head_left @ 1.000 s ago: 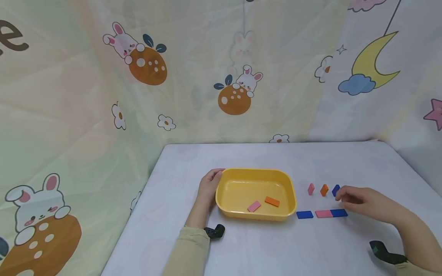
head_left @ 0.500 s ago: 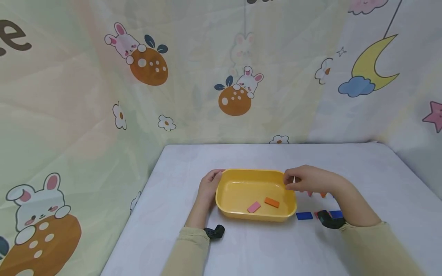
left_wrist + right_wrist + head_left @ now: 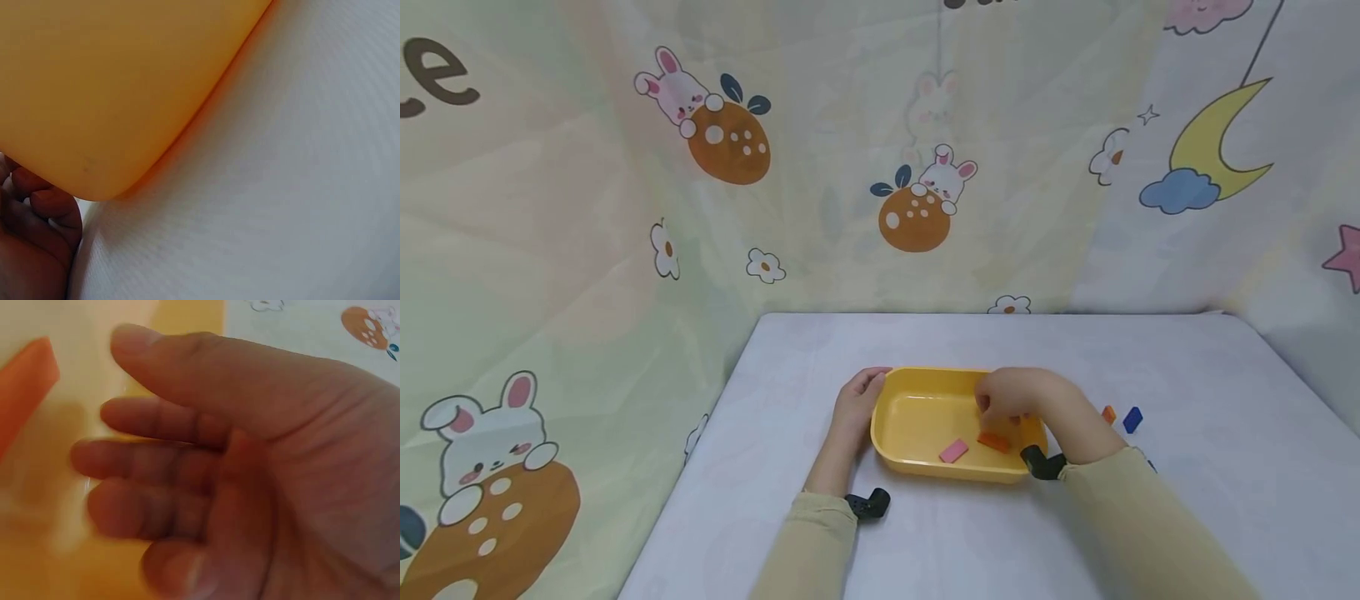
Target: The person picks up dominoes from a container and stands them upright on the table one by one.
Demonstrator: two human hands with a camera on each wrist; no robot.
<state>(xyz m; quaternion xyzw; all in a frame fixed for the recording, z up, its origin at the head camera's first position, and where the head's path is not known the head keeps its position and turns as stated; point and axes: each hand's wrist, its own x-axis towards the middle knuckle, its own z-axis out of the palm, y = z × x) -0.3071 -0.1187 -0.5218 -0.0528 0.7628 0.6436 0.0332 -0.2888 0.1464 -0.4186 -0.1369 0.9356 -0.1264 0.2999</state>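
Observation:
A shallow yellow tray point(image 3: 917, 417) rests on the white-covered table. My left hand point(image 3: 856, 408) holds its left end, thumb at the rim; the left wrist view catches the curled fingers point(image 3: 53, 203) beside the tray's outer corner. Over the right half of the tray is my right hand point(image 3: 1022, 392), fingertips pointing down inside. Its fingers are loosely bent with nothing visible between them in the right wrist view. Just beyond those fingertips lies an orange domino-like block point(image 3: 25, 387). A pink block point(image 3: 953, 451) lies flat on the tray floor, left of the orange one.
Right of the tray, a blue block point(image 3: 1132, 419) and an orange block point(image 3: 1108, 414) stand on the table, the latter partly behind my right forearm. The sleeve point(image 3: 1150, 517) covers the area where flat blocks lay. A printed cloth backdrop point(image 3: 820, 167) rises behind the table.
My right hand has moved left, from beside the standing blue block, across the tray's right rim to inside the tray. The left hand keeps its hold on the tray.

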